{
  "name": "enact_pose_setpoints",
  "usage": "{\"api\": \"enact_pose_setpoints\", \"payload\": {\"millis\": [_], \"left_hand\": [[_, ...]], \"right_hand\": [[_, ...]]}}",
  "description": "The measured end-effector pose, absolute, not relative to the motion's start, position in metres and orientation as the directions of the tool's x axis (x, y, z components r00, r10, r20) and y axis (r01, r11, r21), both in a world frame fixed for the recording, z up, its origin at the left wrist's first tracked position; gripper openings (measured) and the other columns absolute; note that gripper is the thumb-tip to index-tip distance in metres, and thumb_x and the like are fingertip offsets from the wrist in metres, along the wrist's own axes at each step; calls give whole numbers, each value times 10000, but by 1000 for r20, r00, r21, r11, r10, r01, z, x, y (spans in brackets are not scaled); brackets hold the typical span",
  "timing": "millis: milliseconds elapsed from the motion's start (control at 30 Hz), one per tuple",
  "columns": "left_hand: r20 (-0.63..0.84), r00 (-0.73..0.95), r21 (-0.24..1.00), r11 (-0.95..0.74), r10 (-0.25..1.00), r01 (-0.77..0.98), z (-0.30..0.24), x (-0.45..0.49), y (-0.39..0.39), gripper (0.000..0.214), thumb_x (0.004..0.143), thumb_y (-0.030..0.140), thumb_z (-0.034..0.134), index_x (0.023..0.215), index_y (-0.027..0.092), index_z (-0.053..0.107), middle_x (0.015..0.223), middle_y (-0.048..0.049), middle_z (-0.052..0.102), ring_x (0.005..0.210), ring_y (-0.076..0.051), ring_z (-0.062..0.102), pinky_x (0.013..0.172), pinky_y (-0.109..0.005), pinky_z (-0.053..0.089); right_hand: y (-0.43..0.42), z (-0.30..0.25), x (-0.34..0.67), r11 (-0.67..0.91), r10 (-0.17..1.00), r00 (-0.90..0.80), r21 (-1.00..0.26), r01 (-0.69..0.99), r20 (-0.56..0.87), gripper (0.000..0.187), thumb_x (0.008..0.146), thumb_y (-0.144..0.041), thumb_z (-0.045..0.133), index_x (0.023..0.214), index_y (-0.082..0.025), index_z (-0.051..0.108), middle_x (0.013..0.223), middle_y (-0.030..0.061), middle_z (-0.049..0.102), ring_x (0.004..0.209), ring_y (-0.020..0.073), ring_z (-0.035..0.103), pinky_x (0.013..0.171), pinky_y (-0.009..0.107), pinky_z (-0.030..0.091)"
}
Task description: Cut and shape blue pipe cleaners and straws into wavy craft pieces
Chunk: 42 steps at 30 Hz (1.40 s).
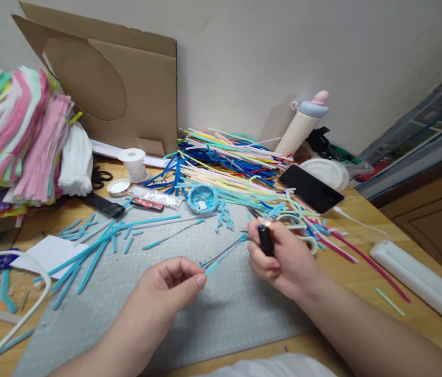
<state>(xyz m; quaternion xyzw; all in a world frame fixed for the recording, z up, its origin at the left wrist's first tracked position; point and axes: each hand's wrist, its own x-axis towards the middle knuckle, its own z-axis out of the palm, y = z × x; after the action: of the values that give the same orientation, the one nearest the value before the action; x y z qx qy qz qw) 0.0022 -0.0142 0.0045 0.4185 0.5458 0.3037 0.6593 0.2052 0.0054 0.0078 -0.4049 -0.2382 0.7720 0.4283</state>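
Observation:
My left hand is closed in a pinch on the end of a thin blue stem. The stem, with thin dark strands beside it, runs up to a small blue tip next to my right hand's fingers. My right hand is wrapped round a small black lighter, with a bright spot at its top. Scissors with pale green handles lie just behind that hand, partly hidden. A fuzzy blue bowl-shaped piece and curled blue pipe cleaners rest beyond my hands.
Blue pipe cleaners lie scattered on the grey cutting mat. Bundled pipe cleaners fill the left; loose ones are piled at the back. A phone, a white spool, a power strip and cardboard surround the mat.

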Motion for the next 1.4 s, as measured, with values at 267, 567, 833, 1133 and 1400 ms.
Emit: {"api": "enact_pose_setpoints", "payload": {"millis": [267,567,833,1133,1400], "left_hand": [[-459,217,887,456,862,64,5,3,-14,193,618,330,698,638,158,613,501,52,478,498,-78,383,502,-204,289],[-473,211,881,468,856,74,7,3,-14,207,603,345,698,629,164,602,497,51,471,498,-88,379,504,-216,285],[-471,205,882,465,858,78,8,4,-14,215,605,352,693,643,161,600,511,47,478,503,-89,387,508,-214,292],[-307,123,917,259,944,305,3,-9,-7,178,708,358,601,672,191,549,604,20,534,563,-131,464,538,-236,338],[-168,195,617,-51,966,785,-9,-15,1,128,787,292,456,713,225,536,690,-4,607,662,-188,546,572,-276,328]], "right_hand": [[7,8,209,-515,857,-312,-711,-479,-411,276,806,-419,383,625,-211,381,308,-92,264,307,51,102,317,156,93],[7,10,209,-499,867,-293,-717,-487,-404,237,793,-369,371,618,-210,395,311,-89,256,311,54,94,318,158,96],[8,11,209,-546,838,-342,-660,-516,-426,346,834,-463,312,617,-207,397,325,-81,245,309,57,96,320,161,86],[16,10,222,-281,922,23,-710,-646,-386,270,824,-415,384,635,-222,386,356,-77,272,302,75,169,342,197,121],[20,13,231,-210,953,64,-803,-558,-294,254,817,-425,411,655,-231,389,377,-76,279,318,78,199,354,210,141]]}}
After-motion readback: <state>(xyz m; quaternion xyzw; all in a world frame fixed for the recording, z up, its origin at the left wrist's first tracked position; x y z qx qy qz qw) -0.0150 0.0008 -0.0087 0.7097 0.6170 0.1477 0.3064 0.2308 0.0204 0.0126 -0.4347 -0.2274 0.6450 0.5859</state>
